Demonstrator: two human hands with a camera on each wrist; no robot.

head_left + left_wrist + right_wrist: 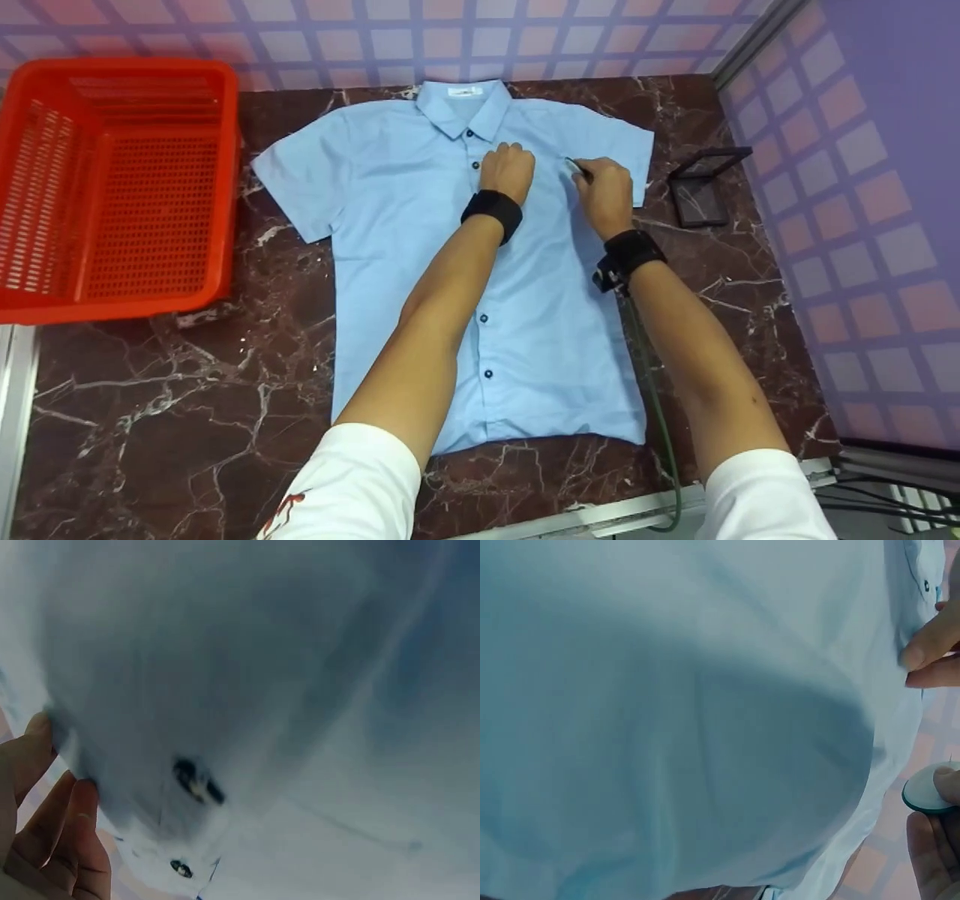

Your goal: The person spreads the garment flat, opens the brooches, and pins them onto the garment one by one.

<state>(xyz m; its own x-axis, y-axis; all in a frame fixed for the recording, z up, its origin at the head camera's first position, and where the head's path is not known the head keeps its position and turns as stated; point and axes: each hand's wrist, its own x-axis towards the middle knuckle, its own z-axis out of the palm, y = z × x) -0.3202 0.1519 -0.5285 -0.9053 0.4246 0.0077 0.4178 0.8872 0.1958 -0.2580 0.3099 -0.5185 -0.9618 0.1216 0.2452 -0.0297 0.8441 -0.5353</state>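
Observation:
A light blue short-sleeved shirt with dark buttons lies spread front up, collar at the far side. My left hand is at its upper front, just right of the button line. In the left wrist view the thumb and fingers of that hand pinch the cloth, which bulges up near two buttons. To its right, over the upper chest, my right hand holds a small round white disc with a green edge. The right wrist view shows the disc between thumb and fingers, close beside the shirt.
A red plastic basket stands on the left of the dark marbled table. A small black open frame or case is right of the shirt. A green cable hangs from the right wristband. Checkered walls bound the back and right.

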